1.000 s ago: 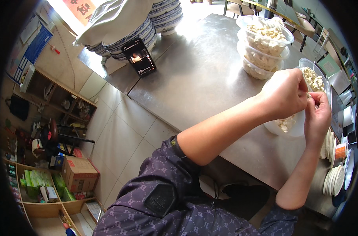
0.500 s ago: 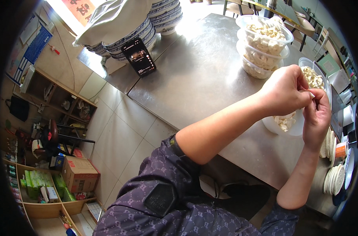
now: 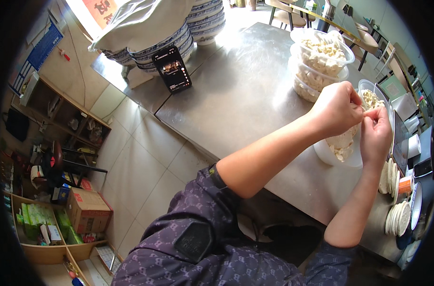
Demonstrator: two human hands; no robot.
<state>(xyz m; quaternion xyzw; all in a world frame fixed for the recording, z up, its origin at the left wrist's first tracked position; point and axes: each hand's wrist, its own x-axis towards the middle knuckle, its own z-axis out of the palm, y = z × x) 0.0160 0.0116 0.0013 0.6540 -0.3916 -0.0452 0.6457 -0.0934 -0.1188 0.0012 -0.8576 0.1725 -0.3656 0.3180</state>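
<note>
My left hand (image 3: 338, 108) and my right hand (image 3: 376, 131) meet fingertip to fingertip, both closed in a pinch. Between them is a small pale piece of flatbread, mostly covered by the fingers now; a white bit of it shows in the earlier frame. Below the hands stands a white bowl (image 3: 324, 155) holding torn bread pieces (image 3: 342, 145), partly hidden by my left wrist and right hand. Just beyond the hands is a clear plastic tub of similar pieces (image 3: 371, 98). Stacks of round flatbreads (image 3: 398, 218) lie to the right of my right forearm.
Stacked clear tubs (image 3: 322, 62) full of torn bread stand at the far side of the steel table (image 3: 241, 95). A phone (image 3: 172, 70) leans against blue-and-white bowls (image 3: 164, 45) under a cloth. A white plate (image 3: 416, 199) is at right; shelves and a cardboard box (image 3: 87, 209) are at left.
Both hands have shifted slightly left, still pinched together, with my right hand a little turned. The white bit between the fingertips no longer shows clearly. The view has shifted slightly.
</note>
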